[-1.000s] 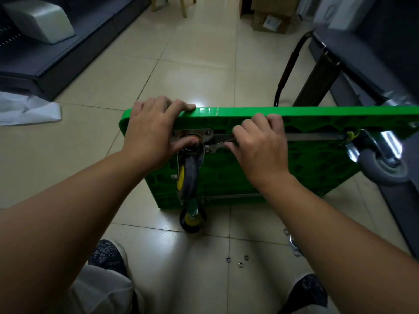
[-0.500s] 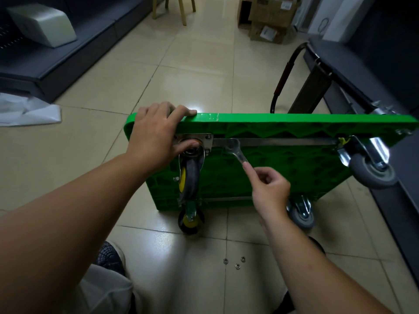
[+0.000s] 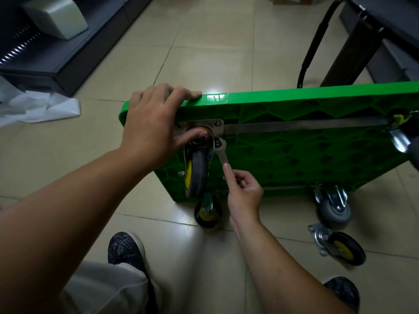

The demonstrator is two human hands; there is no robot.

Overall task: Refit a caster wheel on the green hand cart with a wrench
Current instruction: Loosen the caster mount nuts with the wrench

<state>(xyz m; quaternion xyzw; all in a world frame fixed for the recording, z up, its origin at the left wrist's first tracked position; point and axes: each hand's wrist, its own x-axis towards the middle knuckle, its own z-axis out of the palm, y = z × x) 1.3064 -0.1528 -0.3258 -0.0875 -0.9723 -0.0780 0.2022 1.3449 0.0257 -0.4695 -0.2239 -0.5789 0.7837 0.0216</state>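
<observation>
The green hand cart (image 3: 294, 152) stands on its side edge on the tiled floor, underside facing me. A black caster wheel with a yellow hub (image 3: 196, 175) hangs from a metal mounting plate (image 3: 204, 125) near the cart's top left corner. My left hand (image 3: 152, 125) grips the cart's top edge, its thumb pressed against the caster's swivel. My right hand (image 3: 243, 191) pinches the handle of a silver wrench (image 3: 223, 155), whose head sits at the plate's lower right bolt.
A loose black and yellow caster (image 3: 340, 245) lies on the floor at the right. A grey caster (image 3: 335, 207) and a black one (image 3: 207, 213) touch the floor under the cart. Dark shelving (image 3: 56, 48) stands left, a black frame (image 3: 353, 48) right. My shoes are below.
The wrench head has moved from the plate's upper right, by the metal bar, down to the plate's lower right bolt. My right hand followed it. The camera has tilted down.
</observation>
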